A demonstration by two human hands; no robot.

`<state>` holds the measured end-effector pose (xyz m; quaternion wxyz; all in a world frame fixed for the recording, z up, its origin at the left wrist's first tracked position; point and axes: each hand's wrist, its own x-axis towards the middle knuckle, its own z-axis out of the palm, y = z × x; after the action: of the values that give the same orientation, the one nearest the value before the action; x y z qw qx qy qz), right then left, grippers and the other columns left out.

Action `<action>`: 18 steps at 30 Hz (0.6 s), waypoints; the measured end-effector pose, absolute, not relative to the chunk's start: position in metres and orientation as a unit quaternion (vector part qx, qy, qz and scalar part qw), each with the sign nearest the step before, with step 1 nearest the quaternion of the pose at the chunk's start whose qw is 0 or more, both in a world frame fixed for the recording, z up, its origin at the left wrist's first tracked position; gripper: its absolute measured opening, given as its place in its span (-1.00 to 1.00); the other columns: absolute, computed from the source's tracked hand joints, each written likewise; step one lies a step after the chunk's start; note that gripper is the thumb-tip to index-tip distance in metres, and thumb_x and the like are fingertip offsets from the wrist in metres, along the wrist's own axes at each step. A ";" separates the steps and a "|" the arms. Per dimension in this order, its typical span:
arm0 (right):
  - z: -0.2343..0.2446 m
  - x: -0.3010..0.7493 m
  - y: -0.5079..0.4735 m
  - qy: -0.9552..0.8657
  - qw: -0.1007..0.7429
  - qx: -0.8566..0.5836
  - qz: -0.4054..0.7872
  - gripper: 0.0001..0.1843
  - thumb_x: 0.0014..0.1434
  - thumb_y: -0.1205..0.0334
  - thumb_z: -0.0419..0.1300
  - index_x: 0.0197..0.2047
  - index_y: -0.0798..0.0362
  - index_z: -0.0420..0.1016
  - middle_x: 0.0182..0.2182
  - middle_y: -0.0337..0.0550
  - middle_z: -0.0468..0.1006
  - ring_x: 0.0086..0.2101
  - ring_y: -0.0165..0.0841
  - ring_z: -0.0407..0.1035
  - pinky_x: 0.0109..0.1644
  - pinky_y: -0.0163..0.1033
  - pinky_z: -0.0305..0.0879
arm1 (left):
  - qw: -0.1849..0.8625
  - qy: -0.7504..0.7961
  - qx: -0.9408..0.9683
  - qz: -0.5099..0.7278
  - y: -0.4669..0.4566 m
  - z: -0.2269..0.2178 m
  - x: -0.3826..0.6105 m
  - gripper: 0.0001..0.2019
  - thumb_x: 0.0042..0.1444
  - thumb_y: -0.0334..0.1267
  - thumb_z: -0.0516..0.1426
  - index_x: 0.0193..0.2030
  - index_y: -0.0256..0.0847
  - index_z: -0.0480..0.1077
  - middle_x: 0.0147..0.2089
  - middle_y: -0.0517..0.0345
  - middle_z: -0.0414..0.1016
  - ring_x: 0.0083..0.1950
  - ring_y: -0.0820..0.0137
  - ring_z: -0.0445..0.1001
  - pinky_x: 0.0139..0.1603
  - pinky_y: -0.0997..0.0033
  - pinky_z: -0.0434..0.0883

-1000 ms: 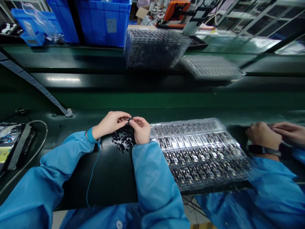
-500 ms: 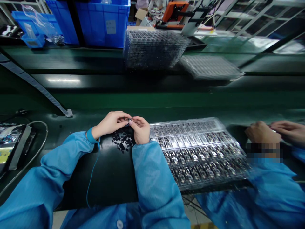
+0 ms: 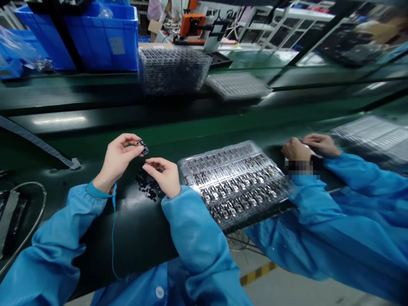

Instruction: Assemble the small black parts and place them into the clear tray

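Observation:
My left hand [image 3: 119, 159] is raised over the bench, its thumb and fingers pinching a small circuit board [image 3: 143, 147] with dark and silvery parts. Just below and to the right, my right hand [image 3: 164, 174] holds its thumb and forefinger close together in a pinch; whatever lies between the tips is too small to make out. Beneath that hand, a loose pile of small black pieces [image 3: 149, 189] lies on the dark bench top, partly covered by the fingers. Right of my right hand is a clear plastic tray [image 3: 186, 170] with rows of similar boards in its pockets.
A co-worker's hands [image 3: 296, 149] are busy beyond the tray's right side. More clear trays [image 3: 372, 134] lie at far right. On the shelf ahead stand a tray stack [image 3: 174, 70] and a blue bin [image 3: 95, 40]. A blue wrist cord [image 3: 114, 229] hangs from my left wrist.
My hands, together over the board before, are now apart. The left has lifted the board up and away; the right has lowered towards the black pieces. The view has swung right.

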<state>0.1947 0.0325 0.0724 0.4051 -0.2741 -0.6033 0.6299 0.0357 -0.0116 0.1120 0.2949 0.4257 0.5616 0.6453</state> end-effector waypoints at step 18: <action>0.102 0.241 0.016 -0.768 0.416 -0.395 0.284 -0.83 0.23 0.13 0.22 -0.34 -0.07 0.62 -0.38 -0.18 0.61 -0.35 -0.24 0.47 -0.12 -0.16 0.37 | 0.373 0.556 0.469 0.576 -0.017 0.091 0.069 -0.54 0.07 -0.14 0.28 0.07 -0.15 0.26 -0.17 0.14 0.47 -0.32 0.44 0.57 -0.26 0.38 0.57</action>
<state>0.2411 0.0156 0.1019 0.4161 -0.3951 -0.7680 0.2845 0.0693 -0.0168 0.0914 0.3730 0.4691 0.5561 0.5758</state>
